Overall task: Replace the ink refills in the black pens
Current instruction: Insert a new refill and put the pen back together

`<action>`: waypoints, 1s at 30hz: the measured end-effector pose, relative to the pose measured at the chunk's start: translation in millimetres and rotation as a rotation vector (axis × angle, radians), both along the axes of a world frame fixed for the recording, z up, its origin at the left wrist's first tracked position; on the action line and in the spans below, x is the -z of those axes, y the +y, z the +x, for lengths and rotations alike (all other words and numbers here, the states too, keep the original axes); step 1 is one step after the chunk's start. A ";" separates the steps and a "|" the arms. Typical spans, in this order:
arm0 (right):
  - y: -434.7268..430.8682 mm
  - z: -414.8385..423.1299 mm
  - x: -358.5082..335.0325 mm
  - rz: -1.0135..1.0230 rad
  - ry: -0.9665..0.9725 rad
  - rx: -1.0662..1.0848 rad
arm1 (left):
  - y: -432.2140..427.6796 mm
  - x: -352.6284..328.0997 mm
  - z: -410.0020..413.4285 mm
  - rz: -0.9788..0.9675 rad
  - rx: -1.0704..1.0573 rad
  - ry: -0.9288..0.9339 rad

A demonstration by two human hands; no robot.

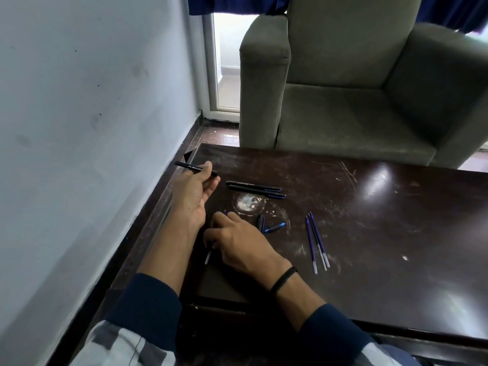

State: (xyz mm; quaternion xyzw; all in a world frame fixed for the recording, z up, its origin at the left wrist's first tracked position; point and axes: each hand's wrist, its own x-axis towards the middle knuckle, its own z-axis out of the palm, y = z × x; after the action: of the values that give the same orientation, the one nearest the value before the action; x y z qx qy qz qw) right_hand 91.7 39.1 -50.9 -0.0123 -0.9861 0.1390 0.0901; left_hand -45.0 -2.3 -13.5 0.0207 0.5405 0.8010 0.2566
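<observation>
Here, mid-swap on one pen. Holds a black pen (195,169) in the left hand (194,191), thumb and fingers clamped around its barrel, lifted clear of the table (369,233) near the far left corner. Probably kept up and roughly level so that the open end stays reachable for the other hand.

Rests the right hand (237,241) low on the table, fingers curled together over a loose refill (208,257). Shows only the refill's clear end below the knuckles and a dark tip just beyond them. Cannot tell whether the fingers actually pinch it or merely cover it, since the grip is hidden under the hand.

Leaves two more black pens (254,188) lying side by side, touching, just beyond both hands, apparently whole and seemingly waiting their turn. Keeps a cap (260,223) and a blue tip piece (274,227) close beside the right hand, likely taken off the raised pen and parked within easy reach for reassembly.

Sets three refills (317,241) together in a tight bundle further right, well apart from the loose parts, likely to stop fresh and spent ones from mixing; which kind they are cannot be told.

Looks like an early stage, judging by the untouched pair. Calls next for lining the thin refill up with the barrel's narrow opening, easily fumbled.
</observation>
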 end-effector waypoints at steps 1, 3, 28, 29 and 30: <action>0.5 0.6 1.2 0.013 0.018 -0.006 | -0.3 -0.2 0.3 -0.004 0.003 0.004; 1.4 1.7 4.1 0.046 0.048 -0.009 | -1.0 -0.2 0.8 -0.007 0.017 0.008; 44.8 18.7 -32.2 -0.720 0.310 0.672 | 5.0 -12.7 25.0 0.088 0.316 0.056; 44.9 19.2 -32.7 -0.728 0.313 0.672 | 4.9 -12.2 25.0 0.084 0.322 0.058; 45.1 19.3 -32.9 -0.733 0.315 0.673 | 5.0 -11.3 24.8 0.080 0.328 0.060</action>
State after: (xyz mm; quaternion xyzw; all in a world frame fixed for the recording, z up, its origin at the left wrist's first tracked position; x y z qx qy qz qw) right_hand 111.0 84.1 -18.1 -0.3384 -0.7887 0.4385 0.2669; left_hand -20.2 2.8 -2.2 0.1426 0.5048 0.7684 0.3666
